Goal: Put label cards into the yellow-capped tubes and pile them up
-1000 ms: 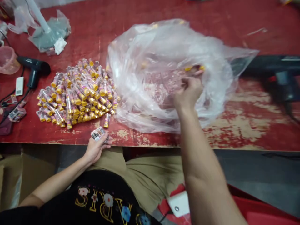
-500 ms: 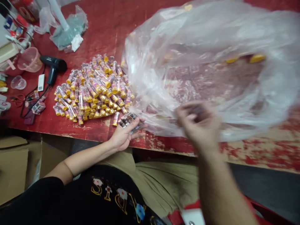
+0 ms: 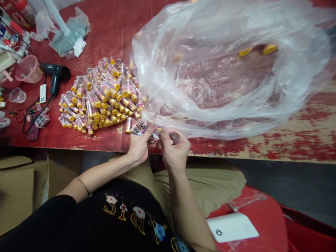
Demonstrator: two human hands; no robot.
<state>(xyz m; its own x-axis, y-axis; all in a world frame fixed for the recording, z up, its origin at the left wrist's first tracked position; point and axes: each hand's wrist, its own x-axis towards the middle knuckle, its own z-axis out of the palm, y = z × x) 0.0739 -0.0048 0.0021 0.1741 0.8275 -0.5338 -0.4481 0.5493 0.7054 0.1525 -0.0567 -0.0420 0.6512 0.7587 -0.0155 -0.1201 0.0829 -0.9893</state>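
My left hand (image 3: 139,145) is at the table's front edge, fingers closed on a small stack of printed labels (image 3: 140,127). My right hand (image 3: 173,148) sits right beside it, pinched on a small clear tube (image 3: 175,137) and touching the labels. A heap of yellow-capped tubes (image 3: 102,96) lies just behind my left hand. A big clear plastic bag (image 3: 225,66) spreads over the table to the right, with a few yellow-capped tubes (image 3: 258,50) inside it.
The worn red table (image 3: 288,140) carries a black heat gun (image 3: 54,75), a pink basket (image 3: 28,68), a fan base wrapped in plastic (image 3: 68,33) and cables at the left. A white phone (image 3: 232,226) lies on a red stool by my lap.
My right hand came out of the plastic bag with a tube and moved left to meet my left hand at the table edge. The view swung left and down.
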